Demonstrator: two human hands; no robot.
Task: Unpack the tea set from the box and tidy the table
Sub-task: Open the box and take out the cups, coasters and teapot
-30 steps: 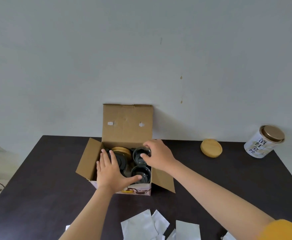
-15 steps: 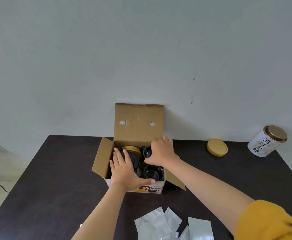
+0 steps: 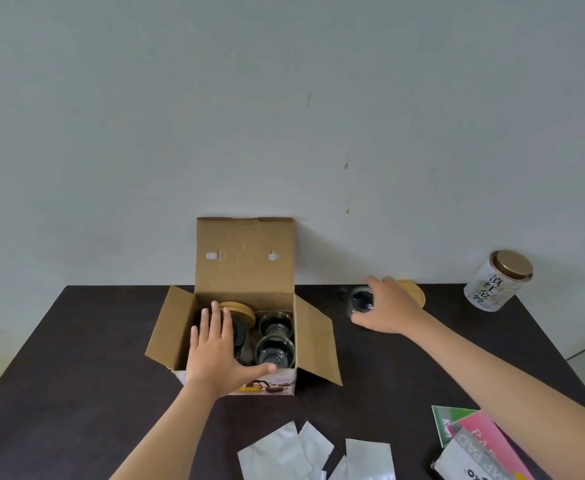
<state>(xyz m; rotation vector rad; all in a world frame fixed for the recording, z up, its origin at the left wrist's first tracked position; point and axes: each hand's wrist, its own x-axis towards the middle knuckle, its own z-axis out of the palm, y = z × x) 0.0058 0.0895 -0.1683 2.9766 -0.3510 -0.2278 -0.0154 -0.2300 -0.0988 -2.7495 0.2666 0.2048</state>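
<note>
- Holding down the cardboard box (image 3: 235,327) with the left hand (image 3: 216,355): fingers spread flat over the opening, thumb hooked along the near rim. Judged purpose: keeps the light box from shifting while pieces come out.
- Right hand (image 3: 388,311) is curled around one glass cup (image 3: 361,299), out of the box and over the dark table (image 3: 76,358), just beside the wooden lid (image 3: 414,294) near the wall. Cannot tell whether the cup base touches the table yet.
- Box flaps stand open: rear flap upright against the wall, side flaps splayed, so access from above is free.
- Count, inside box: two glass cups (image 3: 275,336) in the right half, one behind the other; one dark round piece under a wooden lid (image 3: 239,310), partly hidden by the left hand.
- Count, outside box: one cup in hand, one loose wooden lid, one tea tin (image 3: 499,280) far right.
- White packets (image 3: 319,455) near edge: at least three, overlapped. Coloured pads (image 3: 471,445), number unclear.
- Judgement: unpacking early; tidying not begun.
</note>
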